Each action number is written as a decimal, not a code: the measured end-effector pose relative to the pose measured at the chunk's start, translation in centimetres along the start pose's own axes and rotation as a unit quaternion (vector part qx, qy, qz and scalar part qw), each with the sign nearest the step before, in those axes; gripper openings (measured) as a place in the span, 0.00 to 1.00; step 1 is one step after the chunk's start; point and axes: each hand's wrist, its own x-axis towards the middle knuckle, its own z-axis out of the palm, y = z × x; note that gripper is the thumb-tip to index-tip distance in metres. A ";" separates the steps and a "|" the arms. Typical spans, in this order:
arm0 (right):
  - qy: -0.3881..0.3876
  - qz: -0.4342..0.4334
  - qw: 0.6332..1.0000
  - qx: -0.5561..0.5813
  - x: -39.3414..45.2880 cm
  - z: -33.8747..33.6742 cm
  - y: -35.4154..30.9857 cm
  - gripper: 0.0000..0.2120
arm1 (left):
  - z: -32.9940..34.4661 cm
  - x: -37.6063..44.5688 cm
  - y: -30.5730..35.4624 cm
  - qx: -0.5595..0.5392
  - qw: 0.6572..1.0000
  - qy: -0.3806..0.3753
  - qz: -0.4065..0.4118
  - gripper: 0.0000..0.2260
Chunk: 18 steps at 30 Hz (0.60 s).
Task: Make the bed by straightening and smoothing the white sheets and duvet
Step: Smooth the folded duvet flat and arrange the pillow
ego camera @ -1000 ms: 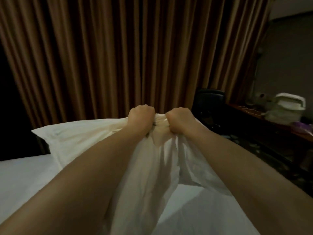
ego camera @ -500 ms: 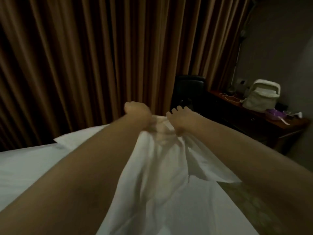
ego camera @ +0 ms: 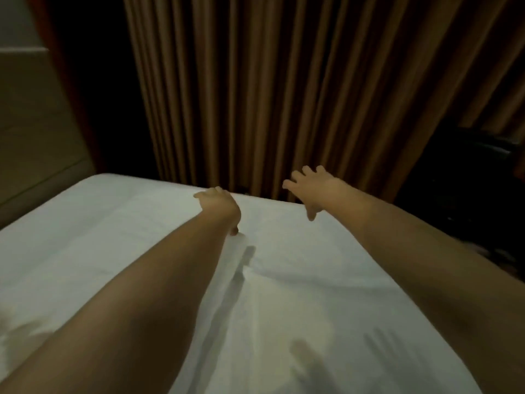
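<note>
Near the far edge of the white sheet (ego camera: 142, 237), left hand (ego camera: 220, 204) rests open; right hand (ego camera: 311, 189) hovers, fingers spread

The left hand (ego camera: 220, 206) hides its own fingertips; the sheet (ego camera: 284, 294) runs off-frame below.

Bed (ego camera: 85, 223): one, filling the lower frame, its far edge running just in front of the brown pleated curtain (ego camera: 284, 95). White sheet (ego camera: 312, 280) lay spread directly over the whole top, mostly flat. One long crease ran down the middle; shallower folds fanned toward the right edge. Left hand (ego camera: 220, 204) rested on the sheet near the far edge, fingers (ego camera: 199, 195) extended over the cloth.
</note>
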 end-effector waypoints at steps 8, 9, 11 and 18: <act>0.074 -0.205 0.976 0.003 13.8 -3.4 -15.7 0.46 | 10.7 4.2 -9.1 -0.039 0.989 -0.082 -0.117 0.41; 0.068 -0.222 0.973 0.003 15.0 -3.0 -17.2 0.46 | 12.0 4.8 -9.5 -0.039 0.987 -0.097 -0.121 0.42; 0.055 -0.248 0.967 0.003 17.0 -1.5 -19.7 0.46 | 14.4 6.3 -10.0 -0.041 0.984 -0.123 -0.123 0.44; 0.070 -0.349 0.934 -0.011 23.5 7.2 -23.9 0.48 | 22.1 11.8 -5.0 -0.146 0.969 -0.117 -0.163 0.52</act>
